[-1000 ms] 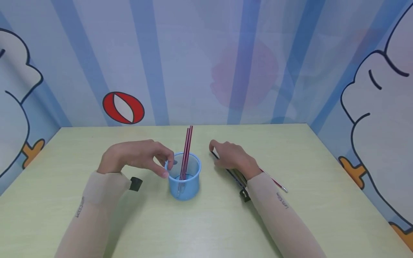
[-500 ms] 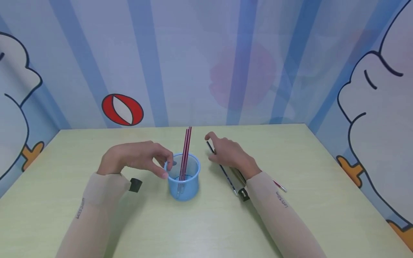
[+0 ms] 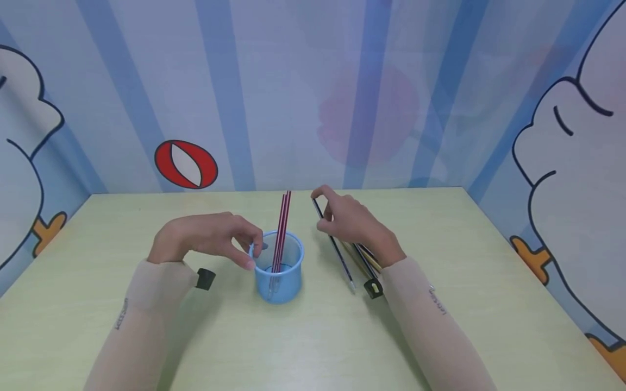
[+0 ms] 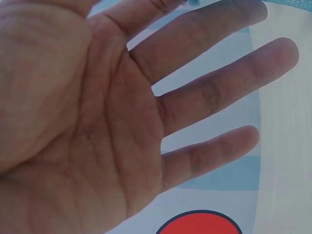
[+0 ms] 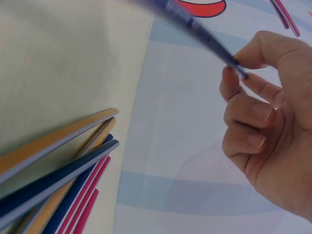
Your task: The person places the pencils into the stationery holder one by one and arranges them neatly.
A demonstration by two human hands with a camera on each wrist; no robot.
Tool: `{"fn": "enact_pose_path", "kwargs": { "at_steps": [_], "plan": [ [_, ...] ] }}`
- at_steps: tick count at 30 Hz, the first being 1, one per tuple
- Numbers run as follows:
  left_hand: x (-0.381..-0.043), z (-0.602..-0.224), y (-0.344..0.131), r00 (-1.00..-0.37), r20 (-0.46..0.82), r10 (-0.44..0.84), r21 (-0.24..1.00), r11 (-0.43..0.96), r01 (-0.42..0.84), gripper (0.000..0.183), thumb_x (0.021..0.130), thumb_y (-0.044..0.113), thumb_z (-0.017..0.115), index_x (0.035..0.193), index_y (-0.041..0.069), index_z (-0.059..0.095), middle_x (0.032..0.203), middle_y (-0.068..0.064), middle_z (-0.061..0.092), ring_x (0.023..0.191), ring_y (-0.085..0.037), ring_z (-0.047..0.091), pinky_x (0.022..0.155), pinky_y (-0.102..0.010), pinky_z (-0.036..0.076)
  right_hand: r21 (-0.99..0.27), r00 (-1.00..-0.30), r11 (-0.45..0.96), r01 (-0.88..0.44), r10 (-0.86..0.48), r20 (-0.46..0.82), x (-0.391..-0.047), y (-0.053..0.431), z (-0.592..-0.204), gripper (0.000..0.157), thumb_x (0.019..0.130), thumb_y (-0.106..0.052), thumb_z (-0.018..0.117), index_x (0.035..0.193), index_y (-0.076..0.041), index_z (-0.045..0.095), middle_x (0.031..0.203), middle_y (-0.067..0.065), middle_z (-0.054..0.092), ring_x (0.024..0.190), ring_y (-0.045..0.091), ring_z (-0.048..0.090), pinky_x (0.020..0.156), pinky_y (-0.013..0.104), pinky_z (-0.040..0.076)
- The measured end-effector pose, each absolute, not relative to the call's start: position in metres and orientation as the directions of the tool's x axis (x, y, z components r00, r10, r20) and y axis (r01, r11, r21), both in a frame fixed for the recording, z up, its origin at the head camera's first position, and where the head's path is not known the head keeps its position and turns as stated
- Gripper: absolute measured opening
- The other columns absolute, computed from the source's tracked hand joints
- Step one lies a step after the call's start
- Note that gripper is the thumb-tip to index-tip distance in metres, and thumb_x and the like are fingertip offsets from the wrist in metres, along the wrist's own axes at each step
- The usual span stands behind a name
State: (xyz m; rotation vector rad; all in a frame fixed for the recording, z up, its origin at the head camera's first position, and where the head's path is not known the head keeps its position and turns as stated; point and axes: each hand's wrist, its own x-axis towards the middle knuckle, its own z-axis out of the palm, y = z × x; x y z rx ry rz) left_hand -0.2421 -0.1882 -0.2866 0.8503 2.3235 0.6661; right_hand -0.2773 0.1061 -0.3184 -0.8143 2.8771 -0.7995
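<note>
The blue cup point(image 3: 279, 266) with tall red sticks point(image 3: 282, 231) stands mid-table point(image 3: 98, 228), blocking the way between both hands. More sticks point(image 3: 364, 258) lie right of it. The front edge is open.

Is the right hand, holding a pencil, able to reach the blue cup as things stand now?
Probably yes: the right hand pinches a dark pencil beside the blue cup, with nothing between them; the left hand touches only the far rim.
</note>
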Motion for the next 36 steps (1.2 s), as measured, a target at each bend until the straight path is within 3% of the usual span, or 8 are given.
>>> {"fn": "enact_pose_path", "kwargs": {
  "at_steps": [10, 26, 36],
  "plan": [
    [-0.242, -0.287, -0.188, -0.632, -0.335, 0.699, 0.622, 0.668, 0.409, 0.022, 0.088, 0.029, 0.078, 0.099, 0.014, 0.066, 0.123, -0.005, 0.066, 0.114, -0.022, 0.063, 0.096, -0.048, 0.050, -0.623, -0.849, 0.606, -0.495, -0.491, 0.198, -0.277, 0.109, -0.313, 0.053, 0.089, -0.010, 0.057, 0.138, -0.015, 0.038, 0.084, 0.005, 0.062, 0.057, 0.017, 0.046, 0.056, 0.033, 0.042],
    [-0.242, -0.285, -0.188, -0.638, -0.345, 0.688, 0.614, 0.680, 0.401, 0.020, 0.088, 0.029, 0.078, 0.098, 0.016, 0.066, 0.123, -0.004, 0.066, 0.115, -0.023, 0.062, 0.096, -0.048, 0.050, -0.731, -0.851, 0.470, -0.495, -0.434, 0.297, -0.278, 0.113, -0.310, 0.052, 0.086, -0.009, 0.053, 0.135, -0.018, 0.038, 0.087, 0.007, 0.058, 0.053, 0.016, 0.035, 0.055, 0.035, 0.037],
    [-0.241, -0.285, -0.188, -0.639, -0.345, 0.688, 0.616, 0.680, 0.398, 0.018, 0.089, 0.029, 0.078, 0.097, 0.018, 0.066, 0.122, -0.003, 0.066, 0.115, -0.023, 0.062, 0.096, -0.047, 0.050, -0.831, -0.856, 0.313, -0.461, -0.404, 0.322, -0.276, 0.114, -0.306, 0.048, 0.090, -0.006, 0.052, 0.132, -0.021, 0.037, 0.085, 0.009, 0.056, 0.051, 0.018, 0.034, 0.055, 0.032, 0.036]
  ]
}}
